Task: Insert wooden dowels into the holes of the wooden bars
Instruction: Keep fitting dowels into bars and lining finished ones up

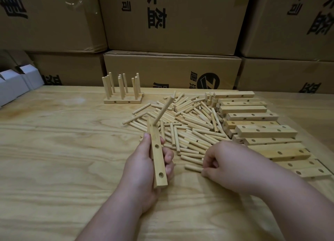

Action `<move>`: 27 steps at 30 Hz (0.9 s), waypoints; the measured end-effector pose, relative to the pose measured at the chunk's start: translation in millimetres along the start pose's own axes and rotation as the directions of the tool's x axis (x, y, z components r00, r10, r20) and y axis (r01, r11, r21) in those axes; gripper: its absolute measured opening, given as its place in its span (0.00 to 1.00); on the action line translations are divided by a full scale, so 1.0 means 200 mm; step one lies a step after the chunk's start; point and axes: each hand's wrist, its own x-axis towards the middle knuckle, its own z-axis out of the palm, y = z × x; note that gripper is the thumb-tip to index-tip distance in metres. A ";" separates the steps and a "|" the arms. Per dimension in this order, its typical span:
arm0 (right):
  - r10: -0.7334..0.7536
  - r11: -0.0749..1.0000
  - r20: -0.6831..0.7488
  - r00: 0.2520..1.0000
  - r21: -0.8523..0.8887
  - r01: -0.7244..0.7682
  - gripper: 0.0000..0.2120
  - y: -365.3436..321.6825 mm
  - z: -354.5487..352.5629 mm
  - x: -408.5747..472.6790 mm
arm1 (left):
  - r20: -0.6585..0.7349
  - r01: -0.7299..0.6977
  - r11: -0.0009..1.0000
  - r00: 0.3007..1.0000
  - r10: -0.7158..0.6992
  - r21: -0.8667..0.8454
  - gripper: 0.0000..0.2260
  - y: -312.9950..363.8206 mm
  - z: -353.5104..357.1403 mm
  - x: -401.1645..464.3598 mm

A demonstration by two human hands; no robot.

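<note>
Wood is lying all over this table [54,150], and nearest, the left hand [144,170] is gripping a bar [157,154] tilted up off it, probably so the two empty holes are facing the person; one dowel [163,110] is already sticking out of its far end. The right hand [226,166] is pinching a loose dowel [192,168] at the edge of the pile [189,125]. Spare bars [262,130] are waiting on the right, finished bars [122,89] standing beyond
</note>
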 end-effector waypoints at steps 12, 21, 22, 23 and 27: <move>-0.249 0.884 -0.201 0.947 0.352 0.307 0.04 -0.11 -0.10 -0.09 | 0.031 -0.035 0.996 0.999 0.033 0.080 0.21 -0.01 0.01 0.00; -0.257 0.874 -0.267 0.929 0.346 0.341 0.03 -0.12 -0.05 -0.08 | 0.019 -0.043 0.980 0.999 0.040 0.196 0.21 -0.03 0.02 -0.02; -0.257 0.864 -0.276 0.926 0.365 0.348 0.03 -0.12 -0.05 -0.08 | 0.027 -0.042 0.977 0.999 0.037 0.209 0.21 -0.03 0.02 -0.02; -0.257 0.855 -0.282 0.924 0.380 0.353 0.04 -0.12 -0.05 -0.08 | 0.035 -0.040 0.974 0.999 0.033 0.221 0.21 -0.03 0.02 -0.02; -0.252 0.841 -0.288 0.924 0.407 0.357 0.05 -0.13 -0.04 -0.07 | 0.034 -0.040 0.967 0.999 0.032 0.250 0.26 -0.03 0.03 -0.03</move>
